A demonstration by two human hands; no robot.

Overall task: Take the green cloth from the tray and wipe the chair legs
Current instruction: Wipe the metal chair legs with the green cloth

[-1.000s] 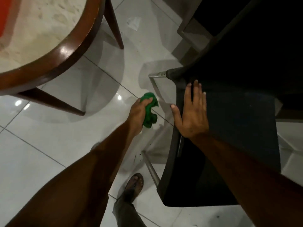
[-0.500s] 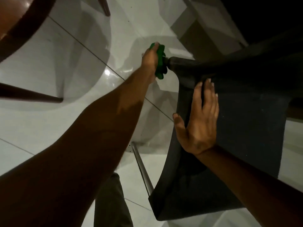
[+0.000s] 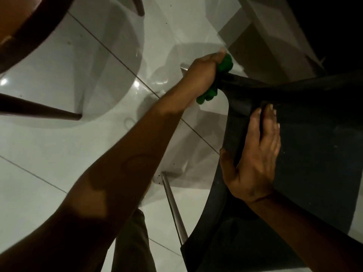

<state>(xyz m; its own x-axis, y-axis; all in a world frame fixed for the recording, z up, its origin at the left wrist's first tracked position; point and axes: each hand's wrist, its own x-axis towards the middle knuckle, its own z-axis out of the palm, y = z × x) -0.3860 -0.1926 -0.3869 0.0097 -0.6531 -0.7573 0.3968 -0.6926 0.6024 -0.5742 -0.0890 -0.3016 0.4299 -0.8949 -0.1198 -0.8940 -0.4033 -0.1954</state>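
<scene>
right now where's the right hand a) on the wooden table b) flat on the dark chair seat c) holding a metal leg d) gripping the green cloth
b: the right hand lies open and flat on the dark chair seat, while the left hand grips the green cloth.

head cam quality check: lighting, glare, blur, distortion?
Head view: dim overall, upper right near black; the black chair seat shows little detail. Glare spots on the glossy floor tiles. Green cloth in the left hand is slightly soft. Wide-angle bending at the edges; left forearm in shadow.
</scene>
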